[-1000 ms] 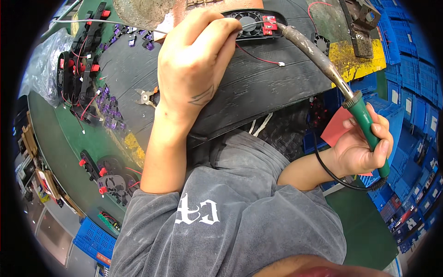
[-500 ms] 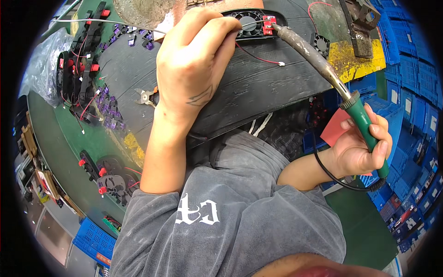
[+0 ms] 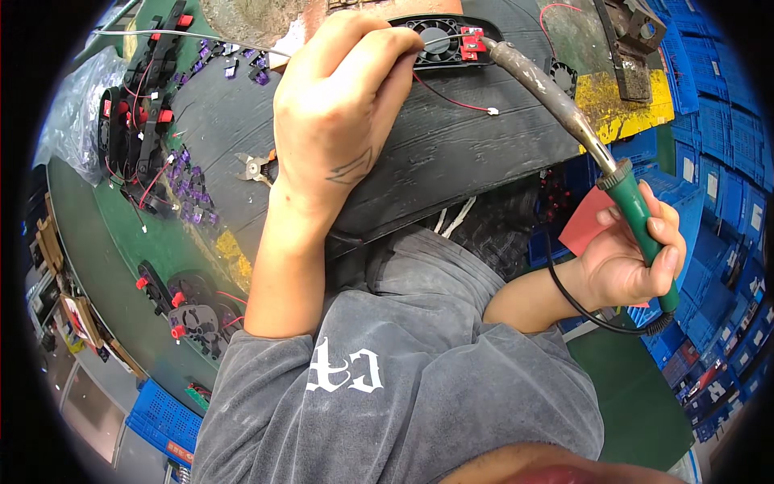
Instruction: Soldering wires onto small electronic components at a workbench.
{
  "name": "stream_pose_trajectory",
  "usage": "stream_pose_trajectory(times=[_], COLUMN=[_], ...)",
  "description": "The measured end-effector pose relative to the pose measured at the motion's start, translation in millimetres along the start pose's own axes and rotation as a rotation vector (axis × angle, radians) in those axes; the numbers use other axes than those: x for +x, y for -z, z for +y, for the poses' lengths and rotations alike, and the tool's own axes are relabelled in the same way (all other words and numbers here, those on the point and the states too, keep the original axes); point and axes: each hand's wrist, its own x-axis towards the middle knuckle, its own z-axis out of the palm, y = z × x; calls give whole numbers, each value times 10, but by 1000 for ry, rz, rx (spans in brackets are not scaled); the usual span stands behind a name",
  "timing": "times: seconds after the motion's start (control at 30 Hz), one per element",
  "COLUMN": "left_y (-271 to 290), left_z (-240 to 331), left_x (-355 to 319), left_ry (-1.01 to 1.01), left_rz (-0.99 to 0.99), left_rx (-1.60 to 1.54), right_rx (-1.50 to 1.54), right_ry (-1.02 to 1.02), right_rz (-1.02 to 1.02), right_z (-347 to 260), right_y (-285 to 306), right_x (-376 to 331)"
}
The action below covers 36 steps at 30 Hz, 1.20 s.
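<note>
A green-handled soldering iron [image 3: 630,203] is gripped in my right hand [image 3: 637,256], its fingers wrapped round the handle. The hot tip meets the red switches [image 3: 472,43] at the right end of a black plastic housing [image 3: 484,26]. A small black fan [image 3: 438,45] sits in that housing. My left hand [image 3: 343,89] is closed in a pinch on a thin grey solder wire [image 3: 185,35], which trails off to the left. The wire's short end reaches over the fan to the switches. From the housing runs a red lead [image 3: 451,100] with a white plug.
Side cutters [image 3: 256,168] lie left of my left wrist, near scattered purple parts [image 3: 192,194]. Several black housings [image 3: 145,121] with red switches stack at the far left. Another fan [image 3: 562,77] and a rusty metal block [image 3: 633,48] stand at the right. Blue crates [image 3: 726,153] line the right side.
The iron's tip has shifted slightly right and up on the red switches. My left hand stays nearly still with the solder wire.
</note>
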Motion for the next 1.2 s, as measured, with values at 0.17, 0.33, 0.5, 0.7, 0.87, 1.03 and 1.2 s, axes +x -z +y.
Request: stream_pose_trajectory(times=[0.17,0.33,0.5,0.7,0.87,1.03,1.2], left_y=[-10,-35,-48,-50,-58,-55,-75], left_z=[-37,-198,-196,-167,-159,-151,-156], left_x=[-7,-78,-80,-65,-69,-62,-58], left_ry=[11,-55,-91,-134,-130,-134,-146], left_rz=[-6,1,24,8,-3,-6,-11], left_rx=[-17,11,25,38,44,50,30], right_rx=[-1,13,5,-12,6,9,-1], right_ry=[-11,-9,-16,-22,-16,-8,-12], right_rz=[25,-27,9,2,-8,-16,-5], right_z=[35,18,9,14,16,22,16], right_y=[-10,14,61,85,88,104,82], right_x=[-2,6,6,7,5,8,5])
